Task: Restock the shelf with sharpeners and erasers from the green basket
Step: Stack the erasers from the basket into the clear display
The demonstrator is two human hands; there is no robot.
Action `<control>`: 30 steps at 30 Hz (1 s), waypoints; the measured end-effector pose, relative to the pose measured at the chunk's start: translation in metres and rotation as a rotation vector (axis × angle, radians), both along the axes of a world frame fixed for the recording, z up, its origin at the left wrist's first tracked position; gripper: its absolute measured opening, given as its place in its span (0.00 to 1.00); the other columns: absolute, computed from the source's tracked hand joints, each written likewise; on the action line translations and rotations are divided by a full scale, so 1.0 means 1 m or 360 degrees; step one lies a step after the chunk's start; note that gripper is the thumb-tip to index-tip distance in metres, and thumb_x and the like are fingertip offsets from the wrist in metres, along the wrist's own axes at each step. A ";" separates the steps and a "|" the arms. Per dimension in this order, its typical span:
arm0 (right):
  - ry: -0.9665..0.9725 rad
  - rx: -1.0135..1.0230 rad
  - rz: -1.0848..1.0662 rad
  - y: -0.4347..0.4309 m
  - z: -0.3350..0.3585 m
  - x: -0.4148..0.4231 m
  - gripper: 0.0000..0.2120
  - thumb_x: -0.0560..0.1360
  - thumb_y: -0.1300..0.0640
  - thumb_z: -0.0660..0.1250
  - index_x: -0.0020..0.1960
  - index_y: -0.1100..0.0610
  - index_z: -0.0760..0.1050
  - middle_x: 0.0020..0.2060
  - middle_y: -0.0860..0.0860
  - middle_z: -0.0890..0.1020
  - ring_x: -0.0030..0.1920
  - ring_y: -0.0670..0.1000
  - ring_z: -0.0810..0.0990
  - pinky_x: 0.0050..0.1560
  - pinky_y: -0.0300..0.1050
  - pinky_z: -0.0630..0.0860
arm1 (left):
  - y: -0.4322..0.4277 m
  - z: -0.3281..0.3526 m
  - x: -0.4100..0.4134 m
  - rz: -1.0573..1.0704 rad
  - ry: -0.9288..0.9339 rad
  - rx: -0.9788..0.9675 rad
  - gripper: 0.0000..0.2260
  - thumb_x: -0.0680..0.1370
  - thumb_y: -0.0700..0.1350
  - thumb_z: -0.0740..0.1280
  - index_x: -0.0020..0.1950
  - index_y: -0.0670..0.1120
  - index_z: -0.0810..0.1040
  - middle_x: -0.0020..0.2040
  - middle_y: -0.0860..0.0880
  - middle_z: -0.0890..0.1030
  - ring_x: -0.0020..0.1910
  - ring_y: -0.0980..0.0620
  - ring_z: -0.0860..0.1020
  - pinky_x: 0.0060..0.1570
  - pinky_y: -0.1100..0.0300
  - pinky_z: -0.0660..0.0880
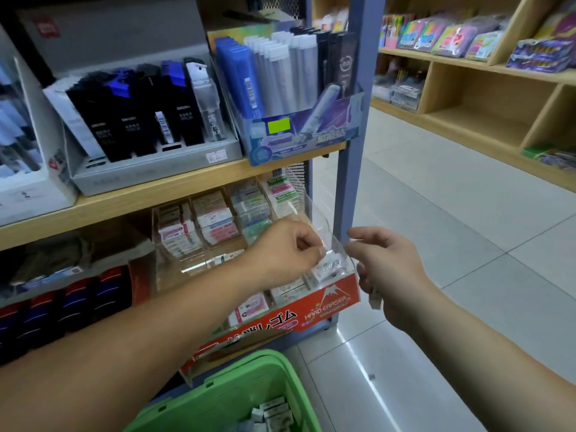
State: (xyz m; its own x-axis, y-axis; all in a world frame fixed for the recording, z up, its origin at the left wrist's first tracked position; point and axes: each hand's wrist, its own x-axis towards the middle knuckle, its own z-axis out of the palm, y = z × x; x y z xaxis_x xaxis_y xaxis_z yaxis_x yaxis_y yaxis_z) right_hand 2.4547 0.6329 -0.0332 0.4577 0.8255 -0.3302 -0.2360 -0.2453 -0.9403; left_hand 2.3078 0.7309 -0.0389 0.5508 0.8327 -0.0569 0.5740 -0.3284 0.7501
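A clear acrylic eraser display (335, 244) with a red "HARD ERASER" front (314, 310) sits on the lower shelf, its compartments filled with boxed erasers. My left hand (283, 251) reaches over the front right compartment and pinches a white eraser (325, 263) there. To the right of the display, my right hand (386, 269) curls around small pale erasers (374, 296) that stick out below the fingers. The green basket (237, 394) is at the bottom, with several white erasers (274, 413) inside.
The wooden shelf (156, 194) above carries pen and lead boxes. A blue metal post (352, 135) stands right beside the display. Tiled floor (436, 229) stretches to the right, with wooden cubby shelves (486, 98) beyond.
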 end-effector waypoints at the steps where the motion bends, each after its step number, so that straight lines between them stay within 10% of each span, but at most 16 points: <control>1: 0.0032 0.0008 0.0011 0.000 -0.001 0.000 0.09 0.80 0.66 0.67 0.58 0.58 0.79 0.32 0.54 0.76 0.18 0.44 0.74 0.18 0.35 0.66 | -0.001 -0.003 0.003 -0.0018 0.0030 0.0063 0.04 0.80 0.46 0.73 0.54 0.49 0.85 0.48 0.53 0.83 0.45 0.59 0.82 0.46 0.64 0.80; 4: 0.0130 0.0035 0.0065 0.003 -0.005 0.004 0.15 0.77 0.68 0.64 0.58 0.55 0.81 0.44 0.56 0.82 0.35 0.50 0.85 0.34 0.48 0.83 | -0.003 -0.007 0.005 -0.0144 0.0128 0.0180 0.09 0.79 0.52 0.73 0.58 0.54 0.83 0.48 0.59 0.81 0.44 0.60 0.80 0.43 0.62 0.78; 8: 0.0352 0.0163 0.0131 -0.003 -0.004 0.016 0.26 0.73 0.78 0.56 0.61 0.57 0.80 0.53 0.55 0.77 0.43 0.52 0.78 0.33 0.43 0.78 | -0.006 -0.009 0.004 -0.0240 0.0481 0.0299 0.18 0.77 0.56 0.73 0.66 0.54 0.80 0.52 0.58 0.79 0.46 0.61 0.77 0.47 0.61 0.77; 13: 0.0220 0.0144 0.0056 -0.009 -0.013 0.022 0.17 0.79 0.75 0.64 0.58 0.57 0.81 0.53 0.57 0.81 0.50 0.57 0.82 0.30 0.37 0.78 | -0.004 -0.003 0.012 -0.0324 0.0646 0.0257 0.16 0.78 0.54 0.71 0.66 0.56 0.79 0.55 0.55 0.83 0.49 0.53 0.82 0.49 0.51 0.84; 16: 0.0055 0.0154 -0.0037 -0.008 -0.014 0.019 0.09 0.79 0.69 0.71 0.55 0.58 0.82 0.50 0.60 0.84 0.48 0.60 0.87 0.44 0.52 0.86 | -0.003 0.002 0.013 -0.0392 0.0707 0.0276 0.10 0.79 0.51 0.69 0.61 0.57 0.77 0.55 0.53 0.80 0.50 0.51 0.81 0.49 0.51 0.83; 18: -0.0078 0.0159 -0.0027 -0.007 -0.012 0.014 0.06 0.78 0.65 0.73 0.54 0.59 0.82 0.48 0.61 0.84 0.46 0.60 0.88 0.50 0.61 0.85 | -0.002 0.000 0.009 -0.0385 0.0649 0.0275 0.06 0.79 0.50 0.69 0.54 0.57 0.76 0.53 0.54 0.80 0.49 0.52 0.80 0.48 0.51 0.82; 24: -0.0188 0.0118 0.0024 -0.006 -0.009 0.009 0.03 0.81 0.62 0.70 0.55 0.58 0.80 0.47 0.59 0.78 0.32 0.48 0.86 0.27 0.50 0.83 | 0.008 0.018 -0.007 -0.0020 -0.0034 -0.0235 0.17 0.81 0.40 0.68 0.67 0.55 0.73 0.46 0.49 0.78 0.44 0.48 0.85 0.39 0.56 0.83; 30: 0.0021 0.0102 0.0009 -0.001 -0.015 0.014 0.06 0.81 0.63 0.70 0.57 0.58 0.81 0.50 0.57 0.83 0.38 0.52 0.88 0.41 0.52 0.87 | 0.024 0.014 -0.001 0.0188 -0.0044 0.0071 0.09 0.74 0.40 0.75 0.50 0.50 0.79 0.41 0.45 0.80 0.32 0.56 0.75 0.31 0.65 0.72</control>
State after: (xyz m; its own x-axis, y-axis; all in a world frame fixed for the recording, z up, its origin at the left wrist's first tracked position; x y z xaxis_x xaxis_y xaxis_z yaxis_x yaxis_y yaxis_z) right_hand 2.4691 0.6321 -0.0480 0.4492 0.8476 -0.2825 -0.2474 -0.1858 -0.9509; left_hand 2.3072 0.7554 -0.0253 0.4494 0.8933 -0.0045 0.5899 -0.2930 0.7525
